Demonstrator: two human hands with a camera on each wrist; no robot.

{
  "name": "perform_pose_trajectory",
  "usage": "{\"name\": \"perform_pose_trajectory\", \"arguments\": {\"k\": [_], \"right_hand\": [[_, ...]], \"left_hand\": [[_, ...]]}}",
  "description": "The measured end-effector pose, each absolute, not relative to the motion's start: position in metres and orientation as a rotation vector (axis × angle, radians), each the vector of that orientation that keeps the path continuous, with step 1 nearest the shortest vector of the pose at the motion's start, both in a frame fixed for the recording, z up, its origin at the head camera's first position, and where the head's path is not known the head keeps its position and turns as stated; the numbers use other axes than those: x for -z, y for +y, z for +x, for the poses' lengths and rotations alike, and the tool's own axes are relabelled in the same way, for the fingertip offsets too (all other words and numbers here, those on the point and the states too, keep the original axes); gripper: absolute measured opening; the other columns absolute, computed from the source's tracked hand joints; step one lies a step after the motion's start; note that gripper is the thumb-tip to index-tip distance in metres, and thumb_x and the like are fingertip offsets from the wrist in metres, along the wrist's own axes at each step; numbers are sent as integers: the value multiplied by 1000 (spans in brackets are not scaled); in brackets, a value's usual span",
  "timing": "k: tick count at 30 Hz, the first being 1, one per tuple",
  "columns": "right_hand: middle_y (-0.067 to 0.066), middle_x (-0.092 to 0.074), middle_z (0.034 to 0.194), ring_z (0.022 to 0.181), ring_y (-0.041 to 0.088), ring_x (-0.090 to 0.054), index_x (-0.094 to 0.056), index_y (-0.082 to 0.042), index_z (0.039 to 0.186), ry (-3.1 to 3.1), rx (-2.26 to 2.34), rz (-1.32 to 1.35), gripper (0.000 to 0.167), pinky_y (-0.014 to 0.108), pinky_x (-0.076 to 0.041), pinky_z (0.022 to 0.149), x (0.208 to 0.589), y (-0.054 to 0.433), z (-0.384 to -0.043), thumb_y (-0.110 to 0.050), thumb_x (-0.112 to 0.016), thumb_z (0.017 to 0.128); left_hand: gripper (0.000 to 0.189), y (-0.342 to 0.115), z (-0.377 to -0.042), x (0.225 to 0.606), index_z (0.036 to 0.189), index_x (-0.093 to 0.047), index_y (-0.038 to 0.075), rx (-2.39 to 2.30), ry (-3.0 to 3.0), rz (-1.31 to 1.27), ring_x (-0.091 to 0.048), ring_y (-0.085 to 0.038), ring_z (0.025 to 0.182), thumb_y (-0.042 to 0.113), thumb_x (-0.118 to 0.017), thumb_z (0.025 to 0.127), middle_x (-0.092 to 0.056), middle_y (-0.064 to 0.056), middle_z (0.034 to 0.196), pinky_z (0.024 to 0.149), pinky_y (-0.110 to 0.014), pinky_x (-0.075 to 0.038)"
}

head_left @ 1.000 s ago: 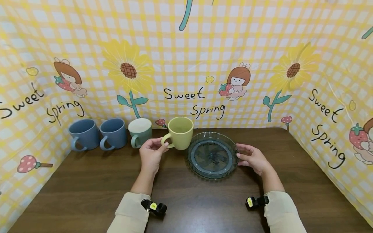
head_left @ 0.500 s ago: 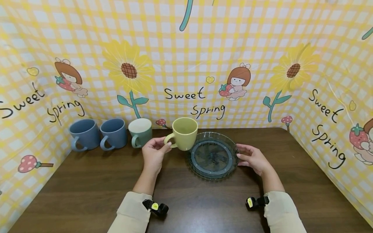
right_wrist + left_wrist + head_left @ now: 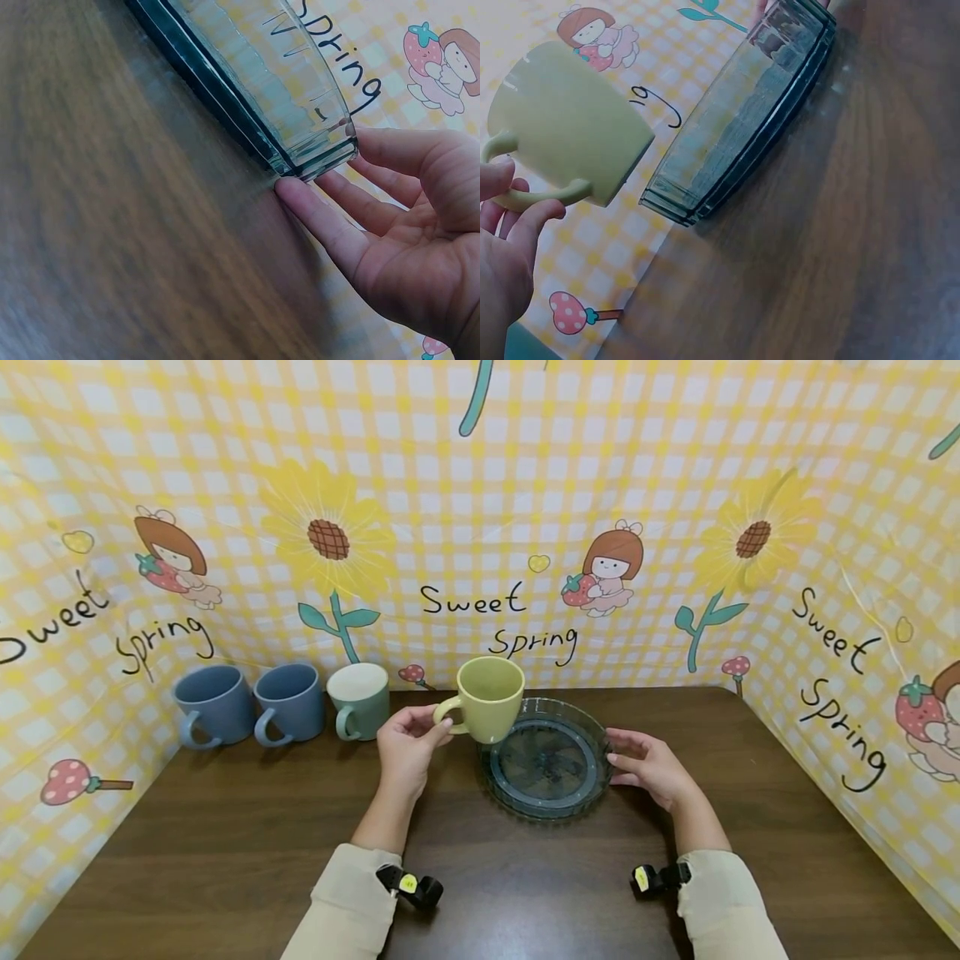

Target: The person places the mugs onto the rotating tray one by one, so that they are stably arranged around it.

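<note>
My left hand (image 3: 408, 750) pinches the handle of a yellow-green mug (image 3: 491, 700), held upright above the table. In the head view the mug overlaps the upper left rim of a round, see-through dark glass dish (image 3: 543, 806); in the left wrist view a gap shows between mug (image 3: 570, 120) and dish (image 3: 742, 112). At the dish's right side, my right hand (image 3: 652, 768) touches the outer wall with fairly straight fingertips. The right wrist view has this hand (image 3: 420, 217) with one finger low by the dish's base and another near its rim.
Left of the mug, a green mug with a white inside (image 3: 362, 706) and two blue mugs, one (image 3: 291, 702) beside the other (image 3: 217, 703), line the back of the brown table (image 3: 225, 852). A yellow checked cloth (image 3: 450, 510) walls the back and sides.
My left hand has carried the yellow-green mug to the right and slightly up, over the dish's left edge. The right hand and the dish stay where they were.
</note>
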State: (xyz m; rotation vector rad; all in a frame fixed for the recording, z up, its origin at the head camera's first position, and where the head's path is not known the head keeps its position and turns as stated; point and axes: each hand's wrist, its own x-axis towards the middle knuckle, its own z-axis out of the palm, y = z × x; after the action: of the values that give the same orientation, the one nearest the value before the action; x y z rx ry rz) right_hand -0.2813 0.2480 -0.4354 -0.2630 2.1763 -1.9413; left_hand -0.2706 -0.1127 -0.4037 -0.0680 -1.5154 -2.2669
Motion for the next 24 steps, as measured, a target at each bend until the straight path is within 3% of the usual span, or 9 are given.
{"name": "perform_pose_trajectory", "arguments": {"k": [12, 24], "right_hand": [[32, -34, 145, 115, 29, -53, -30, 8, 147, 2166, 1940, -291, 58, 39, -58, 84, 433, 248, -279, -4, -57, 98], [32, -34, 145, 114, 27, -54, -30, 8, 147, 2157, 1952, -285, 58, 38, -58, 83, 433, 249, -279, -4, -58, 98]], "left_hand": [[21, -106, -281, 398, 91, -69, -7, 2348, -1492, -102, -64, -14, 69, -22, -71, 75, -66, -7, 77, 60, -30, -61], [24, -102, -290, 387, 100, -64, -16, 2364, -1582, -109, -65, -15, 68, -19, -71, 77, -65, -7, 77, 60, -29, -61]]}}
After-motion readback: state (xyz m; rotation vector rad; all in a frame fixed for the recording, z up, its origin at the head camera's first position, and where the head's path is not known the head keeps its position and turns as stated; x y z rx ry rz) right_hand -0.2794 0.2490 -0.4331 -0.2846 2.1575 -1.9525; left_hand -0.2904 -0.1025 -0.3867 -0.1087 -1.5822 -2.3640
